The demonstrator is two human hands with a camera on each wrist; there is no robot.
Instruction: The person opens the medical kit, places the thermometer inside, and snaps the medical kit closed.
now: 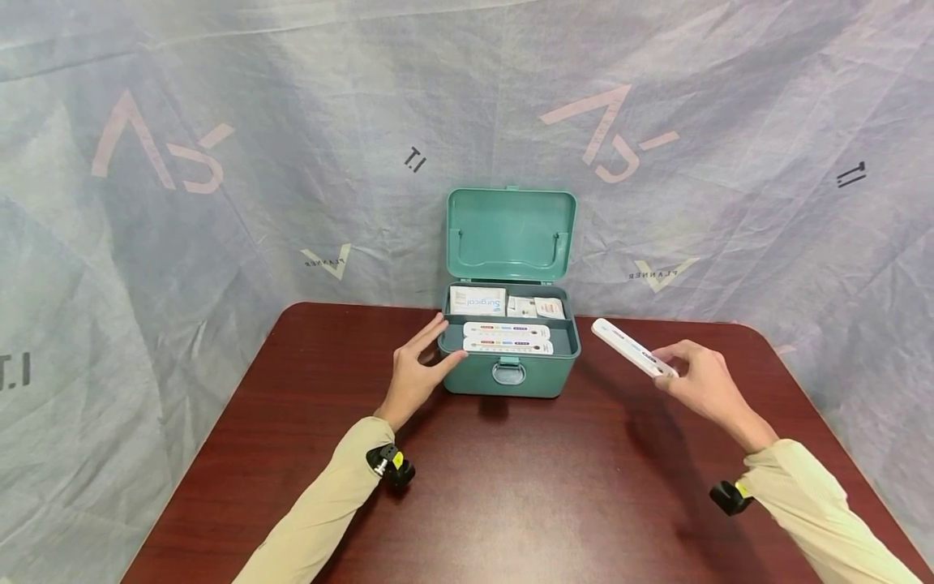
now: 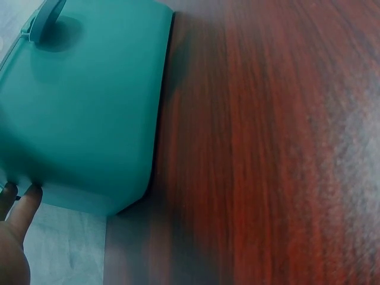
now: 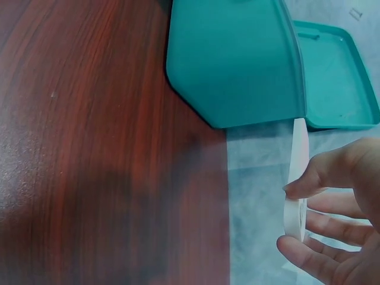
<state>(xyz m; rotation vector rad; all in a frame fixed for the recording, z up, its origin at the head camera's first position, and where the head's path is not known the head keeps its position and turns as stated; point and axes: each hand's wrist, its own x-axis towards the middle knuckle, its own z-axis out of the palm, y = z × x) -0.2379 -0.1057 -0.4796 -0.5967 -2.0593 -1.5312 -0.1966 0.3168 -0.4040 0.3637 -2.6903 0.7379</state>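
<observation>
A green box (image 1: pixel 511 377) stands near the back of the table with its lid (image 1: pixel 511 231) raised. My left hand (image 1: pixel 414 375) is at the box's left front corner, thumb and fingers spread along the rim. In the left wrist view the fingertips (image 2: pixel 29 199) meet the box's side wall. To the right of the box, my right hand (image 1: pixel 699 381) pinches one end of a white thermometer (image 1: pixel 627 345) with a printed scale, holding it above the table. Two similar thermometers (image 1: pixel 507 345) lie side by side in the box's front compartment.
In the rear compartment sit a packet marked "Surgical" (image 1: pixel 477 301) and small white packets (image 1: pixel 536 307). A metal latch (image 1: pixel 508 373) is on the box's front. Behind the dark red wooden table (image 1: pixel 511 495) hangs a grey printed cloth (image 1: pixel 350 162).
</observation>
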